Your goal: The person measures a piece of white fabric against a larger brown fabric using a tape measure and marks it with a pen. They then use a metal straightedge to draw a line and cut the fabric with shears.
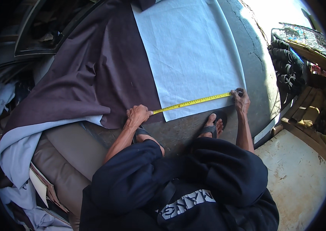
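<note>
Head view shows me, far off, a yellow tape measure (193, 101) pulled straight over pale cloth (193, 50) and a bit of brown cloth (122, 73). The left hand (138, 115) pinches one end — fingers closed on it. The right hand (241, 101) has fingers curled around the other end — by the pale cloth's right edge, above the grey floor (253, 69).

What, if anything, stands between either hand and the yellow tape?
Nothing visible does: the left hand and right hand both hold the tape directly, and its stretch between them runs uncovered, mostly over the pale cloth.
</note>
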Demonstrator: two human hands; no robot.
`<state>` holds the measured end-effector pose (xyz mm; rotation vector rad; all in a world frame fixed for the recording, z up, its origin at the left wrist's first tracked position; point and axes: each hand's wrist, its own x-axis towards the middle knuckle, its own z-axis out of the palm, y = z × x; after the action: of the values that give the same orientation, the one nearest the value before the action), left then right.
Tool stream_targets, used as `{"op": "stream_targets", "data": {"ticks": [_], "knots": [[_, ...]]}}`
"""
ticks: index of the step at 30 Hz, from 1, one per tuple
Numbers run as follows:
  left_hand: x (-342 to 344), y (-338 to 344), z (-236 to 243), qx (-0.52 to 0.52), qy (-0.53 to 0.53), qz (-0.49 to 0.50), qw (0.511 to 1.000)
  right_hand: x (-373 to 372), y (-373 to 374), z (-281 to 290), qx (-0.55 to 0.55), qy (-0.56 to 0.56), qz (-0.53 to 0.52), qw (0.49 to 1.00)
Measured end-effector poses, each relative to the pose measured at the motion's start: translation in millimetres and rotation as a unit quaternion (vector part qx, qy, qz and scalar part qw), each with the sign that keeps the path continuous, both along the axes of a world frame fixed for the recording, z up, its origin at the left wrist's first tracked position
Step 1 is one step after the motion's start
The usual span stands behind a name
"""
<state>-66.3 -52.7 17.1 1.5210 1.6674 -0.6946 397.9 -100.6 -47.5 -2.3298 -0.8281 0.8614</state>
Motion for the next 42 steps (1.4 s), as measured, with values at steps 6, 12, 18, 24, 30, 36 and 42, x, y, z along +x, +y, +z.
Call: {"op": "stream_targets", "data": {"ticks": [6, 12, 18, 24, 30, 36, 42], "knots": [[-8.6, -5.1, -9.7, 0.004, 0.030, -0.018, 0.999, -16.0, -1.6, 6.9, -0.003, -0.102, 0.067, 0.993], [-4.1, 0.7, -5.9, 0.029, 0.104, -0.060, 0.992, -25.8, -6.2, 12.0, -0.003, -0.126, 0.112, 0.986], [-7.1, 8.7, -8.5, 0.011, 0.125, -0.059, 0.990, -22.6, -6.2, 6.1, 0.013, -0.124, 0.145, 0.981], [-10.9, 10.4, -3.7, 0.033, 0.112, -0.034, 0.993, -22.8, -5.7, 8.9, 0.001, -0.093, 0.125, 0.988], [-12.2, 13.9, -4.2, -0.002, 0.107, -0.040, 0.993, -24.2, -10.3, 16.3, 0.015, -0.081, 0.121, 0.989], [-10.5, 14.9, 1.0, -0.009, 0.114, -0.015, 0.993, 3.9, -117.3, 34.0, -0.162, -0.149, -0.076, 0.973], [-4.6, 20.1, 1.6, -0.031, 0.112, -0.028, 0.993, 21.8, -186.7, 20.6, -0.266, -0.084, -0.074, 0.957]]}}
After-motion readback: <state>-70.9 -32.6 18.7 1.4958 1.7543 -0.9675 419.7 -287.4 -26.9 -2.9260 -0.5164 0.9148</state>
